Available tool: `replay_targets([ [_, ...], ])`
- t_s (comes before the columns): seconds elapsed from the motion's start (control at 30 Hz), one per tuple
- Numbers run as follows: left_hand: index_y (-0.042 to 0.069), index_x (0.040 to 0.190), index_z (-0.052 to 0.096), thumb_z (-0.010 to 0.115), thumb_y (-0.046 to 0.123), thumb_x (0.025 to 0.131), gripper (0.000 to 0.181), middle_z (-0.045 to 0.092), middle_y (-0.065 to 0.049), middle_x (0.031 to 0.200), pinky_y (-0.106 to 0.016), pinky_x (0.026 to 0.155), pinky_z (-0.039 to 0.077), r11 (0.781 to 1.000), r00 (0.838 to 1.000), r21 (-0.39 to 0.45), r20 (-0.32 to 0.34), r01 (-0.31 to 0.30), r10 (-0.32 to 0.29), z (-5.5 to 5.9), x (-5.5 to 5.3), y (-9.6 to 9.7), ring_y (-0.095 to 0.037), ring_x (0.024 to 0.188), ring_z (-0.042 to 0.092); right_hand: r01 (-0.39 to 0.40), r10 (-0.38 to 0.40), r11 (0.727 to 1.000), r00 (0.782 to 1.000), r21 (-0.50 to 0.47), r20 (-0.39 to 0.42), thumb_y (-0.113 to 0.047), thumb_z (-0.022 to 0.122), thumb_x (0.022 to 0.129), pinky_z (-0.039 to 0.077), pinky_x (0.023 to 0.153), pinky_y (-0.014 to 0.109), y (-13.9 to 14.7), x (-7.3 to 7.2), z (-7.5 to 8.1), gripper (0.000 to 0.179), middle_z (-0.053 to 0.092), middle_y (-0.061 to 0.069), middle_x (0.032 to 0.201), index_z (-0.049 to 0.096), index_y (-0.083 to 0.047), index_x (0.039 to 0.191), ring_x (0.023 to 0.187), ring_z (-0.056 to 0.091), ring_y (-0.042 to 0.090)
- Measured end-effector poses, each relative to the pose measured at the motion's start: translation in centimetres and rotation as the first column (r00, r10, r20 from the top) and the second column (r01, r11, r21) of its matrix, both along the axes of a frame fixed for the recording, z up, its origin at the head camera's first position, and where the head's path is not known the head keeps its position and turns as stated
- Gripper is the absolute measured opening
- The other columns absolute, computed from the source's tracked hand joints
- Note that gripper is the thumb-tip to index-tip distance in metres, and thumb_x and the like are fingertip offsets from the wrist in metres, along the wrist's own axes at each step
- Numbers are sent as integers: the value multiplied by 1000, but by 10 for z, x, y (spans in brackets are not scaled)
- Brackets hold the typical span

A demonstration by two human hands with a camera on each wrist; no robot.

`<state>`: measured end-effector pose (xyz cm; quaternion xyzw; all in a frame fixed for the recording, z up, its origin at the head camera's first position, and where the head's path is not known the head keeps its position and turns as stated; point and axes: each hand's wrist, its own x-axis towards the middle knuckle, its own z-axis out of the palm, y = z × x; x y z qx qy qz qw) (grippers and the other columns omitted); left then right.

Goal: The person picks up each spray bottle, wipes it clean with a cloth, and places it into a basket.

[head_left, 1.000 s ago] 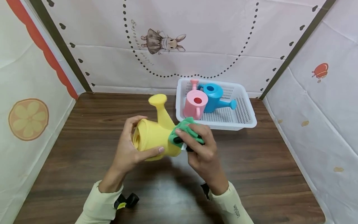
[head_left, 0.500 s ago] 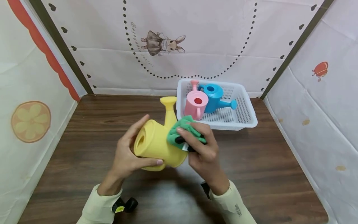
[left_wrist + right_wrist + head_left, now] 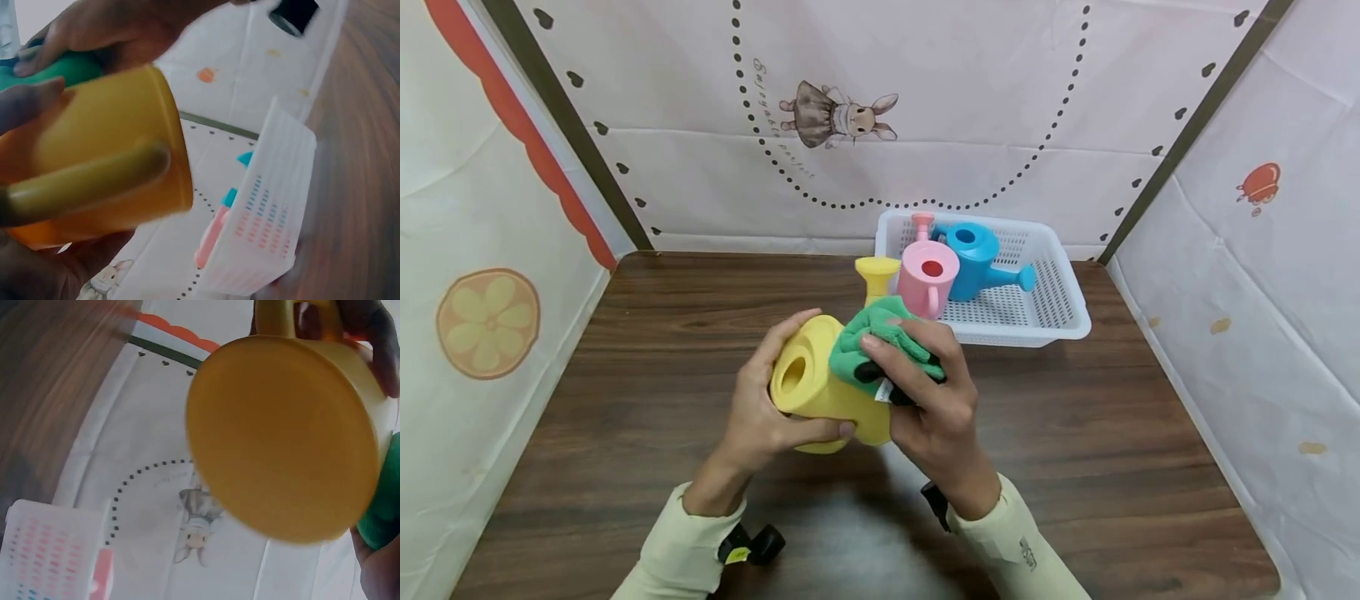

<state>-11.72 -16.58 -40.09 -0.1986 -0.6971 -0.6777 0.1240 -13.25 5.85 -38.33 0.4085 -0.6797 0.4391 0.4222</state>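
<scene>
A yellow watering can (image 3: 808, 379) is held tilted above the table, its round opening facing the person and its spout pointing toward the back. My left hand (image 3: 767, 404) grips it round the top end, thumb in front and fingers behind. My right hand (image 3: 936, 400) holds a bunched green cloth (image 3: 880, 342) with black patches and a white tag, pressed against the can's side and covering part of the spout. The can's handle runs along its near side in the left wrist view, and its flat yellow base (image 3: 281, 437) fills much of the right wrist view.
Behind the hands, a white perforated basket (image 3: 1067, 308) stands against the back wall. In it are a pink watering can (image 3: 917, 279) and a blue watering can (image 3: 973, 250). Printed cloth walls border the brown wooden table (image 3: 1112, 433) at the back and both sides.
The yellow can has shifted right and turned, its spout swinging toward the basket and its opening turning more toward the person. The green cloth has moved slightly left over the can's side.
</scene>
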Motion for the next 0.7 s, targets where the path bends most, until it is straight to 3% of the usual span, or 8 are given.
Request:
replay_targets([
  [0.17, -1, 160, 51, 91, -28, 49, 121, 74, -4, 137, -29, 103, 60, 979, 999, 198, 27, -48, 44, 5, 1, -11, -18, 119, 71, 28, -25, 999, 997, -36, 73, 17, 59, 99, 55, 119, 28, 13, -4, -22, 48, 63, 27, 132, 78, -4, 137, 125, 65, 36],
  [0.23, 0, 160, 51, 91, -28, 50, 120, 73, -5, 137, -29, 101, 60, 980, 999, 194, 44, -40, 32, 6, 0, -14, -20, 118, 70, 34, -29, 998, 995, -52, 100, 18, 57, 98, 55, 117, 27, 18, -4, -31, 50, 63, 28, 132, 79, -4, 138, 125, 65, 35],
  [0.3, 2, 159, 51, 95, -23, 52, 119, 72, -6, 136, -29, 99, 59, 992, 999, 125, 51, -19, 12, 4, -2, -10, -20, 117, 69, 27, -22, 998, 995, -57, 97, 16, 57, 99, 55, 117, 28, 19, -2, -31, 48, 63, 29, 132, 78, -4, 138, 125, 64, 35],
  [0.37, 4, 157, 52, 100, -15, 54, 115, 70, -6, 137, -29, 98, 58, 999, 999, 52, 49, 2, -5, 0, -3, -2, -21, 116, 67, 15, -11, 998, 997, -55, 73, 11, 59, 103, 55, 118, 30, 14, 0, -24, 43, 63, 28, 132, 78, -4, 138, 125, 64, 36],
  [0.47, 4, 157, 50, 101, -8, 58, 112, 69, -7, 137, -30, 96, 58, 999, 999, 12, 34, 37, -38, -5, -4, 8, -22, 114, 68, -5, 7, 999, 999, -36, 42, 4, 64, 107, 55, 121, 32, 5, 2, -10, 36, 61, 25, 132, 77, -5, 139, 126, 64, 36],
  [0.57, 4, 157, 50, 98, -11, 59, 110, 69, -7, 137, -31, 94, 60, 998, 997, 58, 67, 24, -28, -4, -4, 8, -23, 113, 67, -11, 12, 1000, 999, -20, 51, 4, 64, 106, 55, 121, 33, 3, 1, -8, 37, 61, 24, 133, 77, -5, 139, 127, 63, 36],
  [0.7, 6, 156, 51, 93, -23, 57, 111, 71, -9, 135, -31, 94, 62, 979, 990, 196, 138, -49, 22, 6, -3, -3, -24, 113, 68, -17, 19, 999, 997, -30, 72, 14, 59, 101, 54, 120, 30, 11, -3, -21, 45, 61, 27, 132, 77, -4, 139, 127, 64, 36],
])
